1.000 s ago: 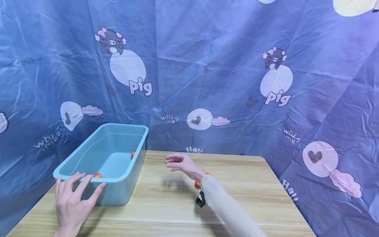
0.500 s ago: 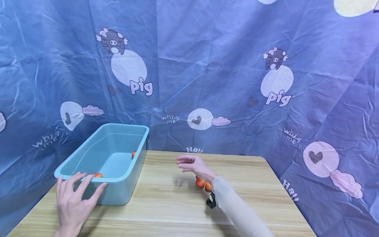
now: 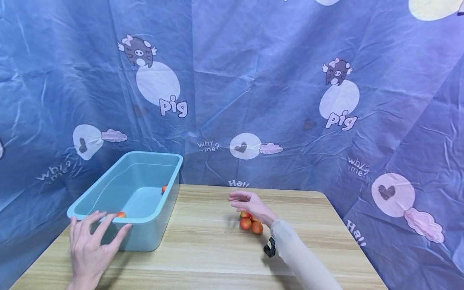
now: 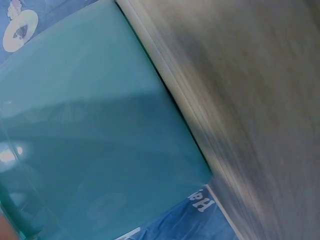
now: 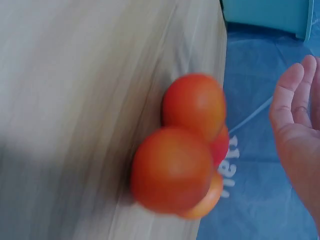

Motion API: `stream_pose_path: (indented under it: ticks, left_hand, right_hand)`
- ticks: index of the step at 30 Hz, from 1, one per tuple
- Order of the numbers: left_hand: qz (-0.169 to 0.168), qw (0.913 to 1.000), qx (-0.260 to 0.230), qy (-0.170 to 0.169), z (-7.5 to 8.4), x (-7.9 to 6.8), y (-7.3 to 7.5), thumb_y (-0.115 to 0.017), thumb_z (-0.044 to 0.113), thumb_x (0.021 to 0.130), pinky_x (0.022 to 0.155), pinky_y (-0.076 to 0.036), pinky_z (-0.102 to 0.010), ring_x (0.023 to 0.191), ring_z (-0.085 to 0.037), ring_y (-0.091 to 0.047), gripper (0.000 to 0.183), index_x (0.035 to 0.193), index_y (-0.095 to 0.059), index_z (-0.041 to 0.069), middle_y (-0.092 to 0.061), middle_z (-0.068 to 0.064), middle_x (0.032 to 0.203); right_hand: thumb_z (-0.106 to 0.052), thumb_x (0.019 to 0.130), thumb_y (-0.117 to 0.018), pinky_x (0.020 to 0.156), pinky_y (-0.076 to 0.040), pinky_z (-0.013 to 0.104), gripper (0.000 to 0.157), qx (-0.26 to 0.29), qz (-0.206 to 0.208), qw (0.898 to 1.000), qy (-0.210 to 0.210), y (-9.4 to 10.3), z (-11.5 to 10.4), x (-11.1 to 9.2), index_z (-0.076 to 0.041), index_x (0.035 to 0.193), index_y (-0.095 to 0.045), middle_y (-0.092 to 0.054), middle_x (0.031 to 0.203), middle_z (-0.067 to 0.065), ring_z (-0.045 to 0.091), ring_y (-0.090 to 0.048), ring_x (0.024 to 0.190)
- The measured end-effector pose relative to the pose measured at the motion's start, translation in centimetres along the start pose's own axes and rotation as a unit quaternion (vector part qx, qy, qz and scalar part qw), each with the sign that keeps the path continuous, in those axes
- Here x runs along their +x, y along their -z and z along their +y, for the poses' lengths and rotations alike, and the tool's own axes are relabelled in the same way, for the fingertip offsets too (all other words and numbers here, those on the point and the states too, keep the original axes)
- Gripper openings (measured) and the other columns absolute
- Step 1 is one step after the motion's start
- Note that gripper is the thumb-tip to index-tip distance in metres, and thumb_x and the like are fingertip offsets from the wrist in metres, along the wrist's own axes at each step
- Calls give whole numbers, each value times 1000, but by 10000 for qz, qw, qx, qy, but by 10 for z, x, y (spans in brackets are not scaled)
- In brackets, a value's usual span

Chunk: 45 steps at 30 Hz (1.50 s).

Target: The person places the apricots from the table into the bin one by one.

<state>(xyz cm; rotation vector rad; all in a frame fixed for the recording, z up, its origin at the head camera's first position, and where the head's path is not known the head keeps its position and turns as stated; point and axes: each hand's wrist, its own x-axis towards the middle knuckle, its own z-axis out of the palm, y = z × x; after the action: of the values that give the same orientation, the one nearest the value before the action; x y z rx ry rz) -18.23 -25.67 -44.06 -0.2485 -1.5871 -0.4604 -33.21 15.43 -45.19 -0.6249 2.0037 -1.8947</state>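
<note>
4 round orange-red fruits (image 5: 180, 145) | clustered on tabletop (image 3: 203, 245) | blue bin (image 3: 145, 235) upright, open-topped | 2 matching fruits (image 3: 121, 215) inside

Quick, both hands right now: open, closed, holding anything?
Left hand: open, spread at the near rim of the blue bin.
Right hand: open, holding nothing, near the orange-red round fruits.

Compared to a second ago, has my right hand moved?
Yes: in the head view, your right hand has moved rightward, farther from the light-blue tub.
</note>
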Motion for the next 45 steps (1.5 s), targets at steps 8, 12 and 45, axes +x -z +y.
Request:
stream_pose_path:
  ticks: [8,12,45]
  left_hand:
    - [-16,10000,79,12,2,-1,2,-62,63,71,98,-23,-59,92,-38,-57,60,81,-69,4,-61,-21,87]
    - [-44,10000,81,20,2,-1,3,-62,63,71,98,-23,-59,93,-38,-57,60,82,-69,4,-61,-22,87]
    - [-89,9999,43,32,2,-3,2,-64,62,69,98,-22,-60,94,-39,-57,60,82,-69,4,-60,-22,87]
  right_hand:
    - [-19,83,-66,84,-44,44,46,-412,37,9991,-64,21,5,-15,-9,125,-51,-52,125,16,32,-55,99]
    - [-17,83,-65,91,-41,37,45,-480,90,9987,129,32,9,-22,-7,125,-51,-51,125,19,35,-50,111]
    - [-12,76,-71,87,-38,34,38,-1199,-397,9893,-735,75,43,-59,-8,113,-63,-58,121,4,20,-50,111]
